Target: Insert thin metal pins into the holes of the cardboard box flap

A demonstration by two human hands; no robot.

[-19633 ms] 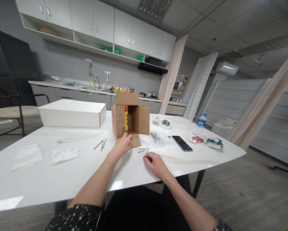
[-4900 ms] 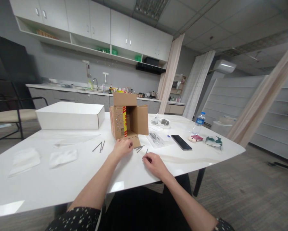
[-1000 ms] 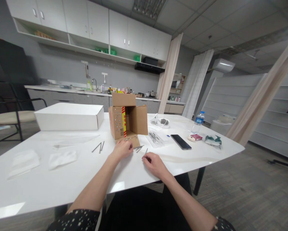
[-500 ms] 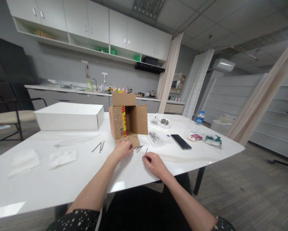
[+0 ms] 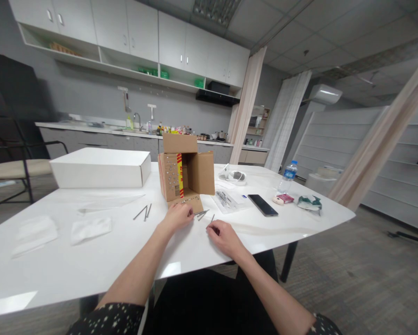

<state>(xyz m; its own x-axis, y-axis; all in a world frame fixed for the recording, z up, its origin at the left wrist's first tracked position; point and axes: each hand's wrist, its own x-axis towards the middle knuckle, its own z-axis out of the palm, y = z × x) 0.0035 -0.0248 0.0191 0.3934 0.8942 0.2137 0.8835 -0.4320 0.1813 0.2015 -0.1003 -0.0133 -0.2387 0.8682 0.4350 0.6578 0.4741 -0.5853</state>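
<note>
Nothing shifts since half a second ago: your left hand (image 5: 175, 217) rests curled at the box (image 5: 185, 168) flap; right hand (image 5: 223, 237) pinches a nail (image 5: 211, 219) on the bench (image 5: 90, 260). Left grip's contents: cannot tell.

An open cardboard box (image 5: 186, 168) stands on the bench (image 5: 55, 260) straight ahead of you, on its side. Your left hand (image 5: 176, 217) rests just before its lower flap; your right hand (image 5: 222, 237) lies to the right, nearer you. Loose nails (image 5: 203, 214) lie between them. A flat box (image 5: 100, 167) sits behind and left, napkins (image 5: 90, 229) nearer left. A phone (image 5: 262, 205) and bottle (image 5: 286, 177) lie right.
</note>
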